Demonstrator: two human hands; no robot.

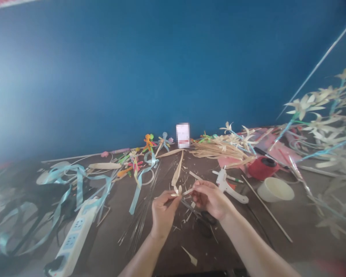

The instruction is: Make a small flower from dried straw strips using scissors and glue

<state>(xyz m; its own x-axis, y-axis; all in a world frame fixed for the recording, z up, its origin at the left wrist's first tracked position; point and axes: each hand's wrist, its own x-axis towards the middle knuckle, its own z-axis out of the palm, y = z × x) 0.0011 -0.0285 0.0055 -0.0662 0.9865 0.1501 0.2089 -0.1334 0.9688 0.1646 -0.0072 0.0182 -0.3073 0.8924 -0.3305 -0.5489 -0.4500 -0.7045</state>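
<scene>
My left hand [163, 211] is closed in a pinch on a small pale leaf-strip flower [178, 190] held above the brown table [109, 234]. My right hand [209, 198] is also closed, its fingers pinching a thin cream strip [188, 191] that meets the flower from the right. Both hands are close together near the middle of the table. Black scissors [203, 219] lie on the table just under my right hand. A long dried leaf strip [178, 171] lies just beyond the hands.
A white glue gun [227, 185], a red round holder [262, 167] and a cream bowl [275, 189] sit to the right. A white power strip [75, 234] and light-blue ribbons [77, 181] lie left. Finished pale flowers on stems [320, 111] stand at right; a blue wall is behind.
</scene>
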